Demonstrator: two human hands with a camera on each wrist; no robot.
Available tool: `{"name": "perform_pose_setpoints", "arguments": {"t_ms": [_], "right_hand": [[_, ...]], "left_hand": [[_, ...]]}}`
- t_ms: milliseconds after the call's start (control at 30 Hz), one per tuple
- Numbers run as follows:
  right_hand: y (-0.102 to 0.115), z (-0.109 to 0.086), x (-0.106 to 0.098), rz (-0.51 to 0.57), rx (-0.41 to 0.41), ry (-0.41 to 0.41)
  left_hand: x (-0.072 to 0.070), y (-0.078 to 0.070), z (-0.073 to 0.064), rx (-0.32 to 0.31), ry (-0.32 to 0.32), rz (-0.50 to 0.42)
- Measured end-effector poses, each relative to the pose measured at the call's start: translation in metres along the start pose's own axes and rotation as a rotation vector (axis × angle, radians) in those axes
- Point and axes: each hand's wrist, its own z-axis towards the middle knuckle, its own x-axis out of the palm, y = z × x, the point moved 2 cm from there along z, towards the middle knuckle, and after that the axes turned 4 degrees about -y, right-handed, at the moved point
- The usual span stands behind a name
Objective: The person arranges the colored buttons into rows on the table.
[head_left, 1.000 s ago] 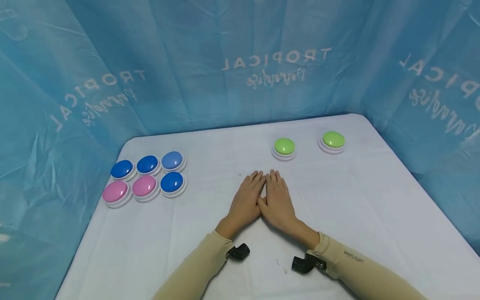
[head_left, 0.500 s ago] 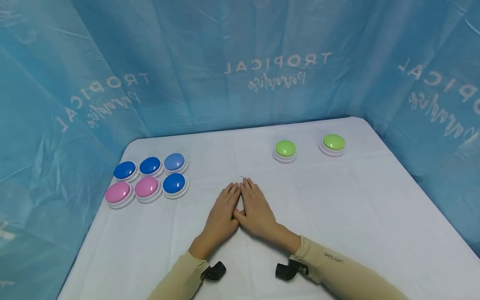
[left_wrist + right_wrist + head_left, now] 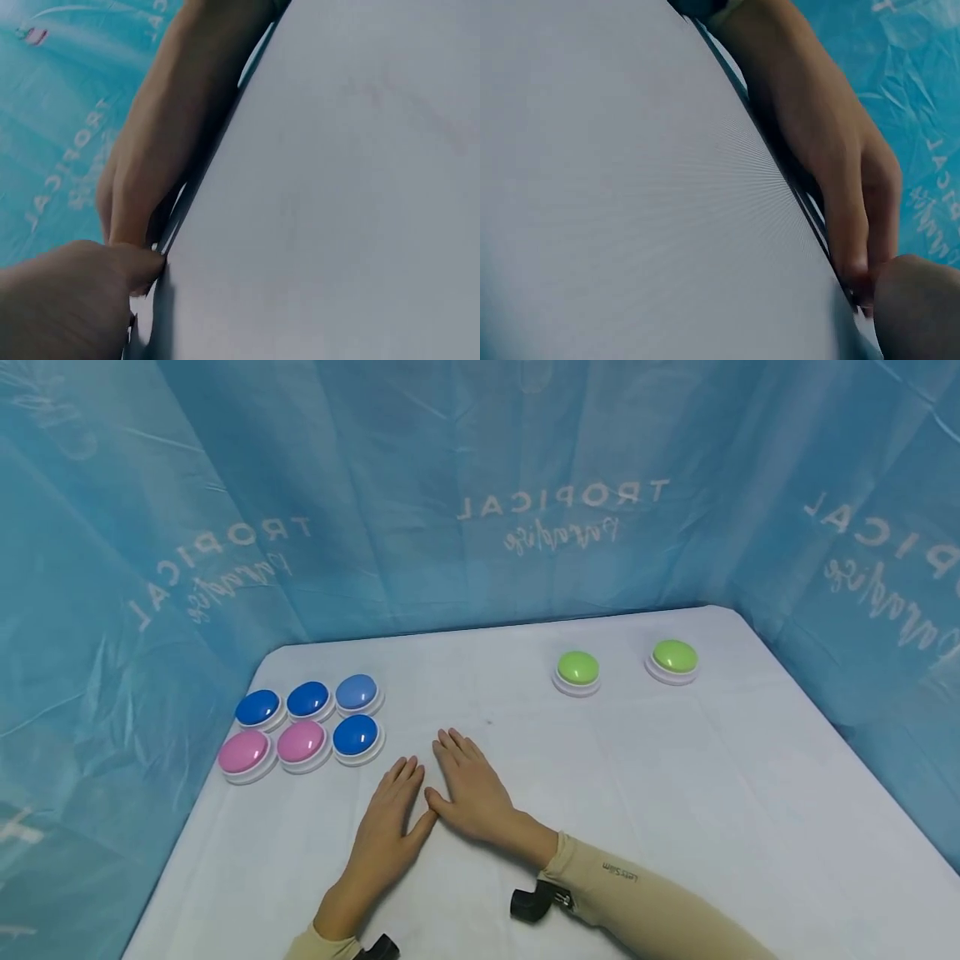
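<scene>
My left hand (image 3: 384, 831) lies flat, palm down, on the white table, its fingers straight and thumb spread. Beside it on the right, my right hand (image 3: 472, 793) is also palm down with straight fingers. The two thumb tips meet or nearly meet, while the other fingertips stand apart. Neither hand holds anything. Nearest to the left fingertips is a blue domed button (image 3: 356, 735) on a white round base. In the left wrist view the right hand (image 3: 157, 142) shows beyond the left thumb; the right wrist view shows the left hand (image 3: 817, 127) likewise.
Two pink buttons (image 3: 242, 752) and several blue buttons (image 3: 307, 698) sit in two close rows at the table's left. Towards the back right stand two green buttons, one nearer the middle (image 3: 577, 668), one further right (image 3: 675, 657). A blue printed curtain (image 3: 420, 560) surrounds the table (image 3: 675, 810).
Both hands have slid left and towards the person, the left one further. Their fingertips, together before, have parted. The buttons keep their places on the table; the head view has shifted slightly.
</scene>
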Motion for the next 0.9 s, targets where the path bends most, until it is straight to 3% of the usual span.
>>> {"name": "perform_pose_setpoints", "arguments": {"t_ms": [133, 400, 533, 700, 900], "right_hand": [[0.005, 0.011, 0.008, 0.006, -0.003, 0.011], [0.019, 0.036, 0.020, 0.034, -0.063, 0.041], [0.026, 0.046, 0.026, 0.019, -0.105, 0.049], [0.027, 0.058, 0.031, 0.030, -0.125, 0.041], [0.025, 0.074, 0.033, 0.083, -0.105, 0.041]], "left_hand": [[-0.015, 0.016, -0.009, -0.135, -0.023, -0.023], [-0.038, 0.037, -0.015, -0.391, -0.240, -0.060], [-0.044, 0.041, -0.014, -0.474, -0.236, -0.048], [-0.043, 0.045, -0.007, -0.509, -0.197, -0.049], [-0.037, 0.054, 0.006, -0.469, -0.245, -0.025]]}}
